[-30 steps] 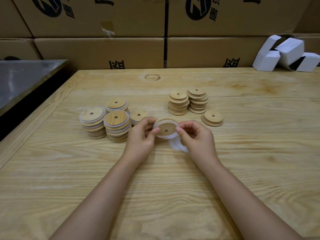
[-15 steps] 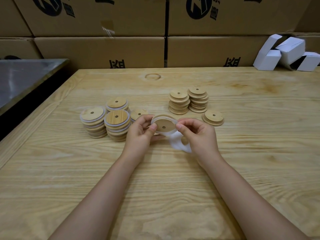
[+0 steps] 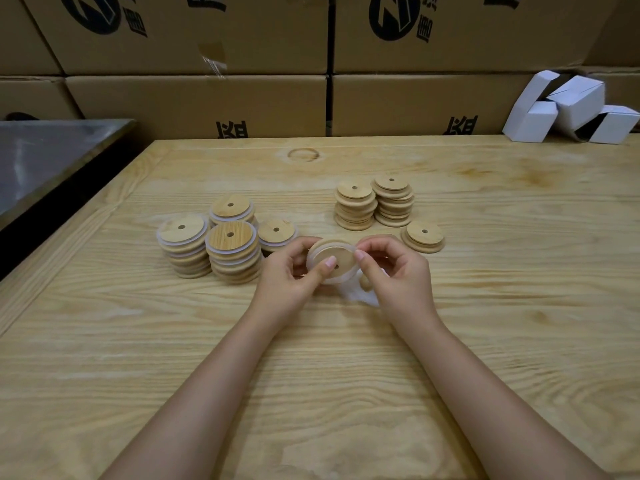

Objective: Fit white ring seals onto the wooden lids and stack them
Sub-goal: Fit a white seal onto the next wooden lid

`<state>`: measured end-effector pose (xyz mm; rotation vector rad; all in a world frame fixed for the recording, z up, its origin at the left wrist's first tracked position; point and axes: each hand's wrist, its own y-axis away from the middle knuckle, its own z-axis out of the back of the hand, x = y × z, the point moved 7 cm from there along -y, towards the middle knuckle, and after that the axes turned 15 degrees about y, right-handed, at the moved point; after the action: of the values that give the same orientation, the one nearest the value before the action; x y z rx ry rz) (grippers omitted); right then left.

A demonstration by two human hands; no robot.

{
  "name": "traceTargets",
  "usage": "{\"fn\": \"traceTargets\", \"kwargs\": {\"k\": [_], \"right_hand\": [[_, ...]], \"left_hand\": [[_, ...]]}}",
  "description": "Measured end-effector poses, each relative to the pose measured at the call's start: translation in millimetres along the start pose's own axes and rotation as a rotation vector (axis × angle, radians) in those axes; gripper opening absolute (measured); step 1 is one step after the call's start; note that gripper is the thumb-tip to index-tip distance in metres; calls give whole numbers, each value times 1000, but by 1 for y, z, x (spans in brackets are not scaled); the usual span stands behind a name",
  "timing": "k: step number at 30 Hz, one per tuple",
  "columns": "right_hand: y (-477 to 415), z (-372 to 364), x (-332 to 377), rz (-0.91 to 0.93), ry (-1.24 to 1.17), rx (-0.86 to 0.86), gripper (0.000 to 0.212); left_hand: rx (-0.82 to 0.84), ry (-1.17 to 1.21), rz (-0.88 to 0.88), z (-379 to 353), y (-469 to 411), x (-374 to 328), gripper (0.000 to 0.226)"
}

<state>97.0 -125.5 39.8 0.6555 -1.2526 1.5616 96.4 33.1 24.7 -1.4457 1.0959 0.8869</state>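
Between both hands, just above the table's middle, is a round wooden lid (image 3: 341, 258) with a centre hole and a white ring seal (image 3: 317, 271) round its rim. My left hand (image 3: 289, 271) grips its left side, thumb pressing near the hole. My right hand (image 3: 394, 271) pinches the lid's right edge at the seal. More white seals (image 3: 360, 296) lie under my right hand, partly hidden. Left of my hands stand several stacks of sealed lids (image 3: 232, 251). Behind and to the right are two stacks of bare lids (image 3: 374, 206) and a short pile (image 3: 423, 236).
The wooden table (image 3: 519, 306) has a raised border along its left side. Brown cardboard cartons (image 3: 207, 98) wall off the back. Small white boxes (image 3: 568, 109) lie at the back right. A grey metal surface (image 3: 45, 157) sits beyond the table's left edge.
Both hands have lifted the lid slightly away from me and turned it. My left thumb has slid onto the lid's face, and my right fingers have moved to pinch the right rim.
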Motion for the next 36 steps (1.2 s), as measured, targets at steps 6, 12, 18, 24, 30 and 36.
{"fn": "traceTargets", "kwargs": {"k": [6,12,18,24,30,36], "right_hand": [[1,-4,1,33,67,11,22],[2,-9,-4,-25,-2,18,26],[-1,-11,-13,-140,-151,35,22],[-2,-14,-14,-162,-226,91,24],[-1,-10,-16,-163,-191,77,24],[0,-5,-8,-102,-98,37,24]], "left_hand": [[-24,-13,-4,1,-2,0,13],[-37,21,-24,3,-4,-2,12],[-46,225,60,2,-4,4,14],[-57,371,146,3,-3,8,8],[-8,292,166,1,-2,7,7],[72,151,142,-6,2,4,9]]}}
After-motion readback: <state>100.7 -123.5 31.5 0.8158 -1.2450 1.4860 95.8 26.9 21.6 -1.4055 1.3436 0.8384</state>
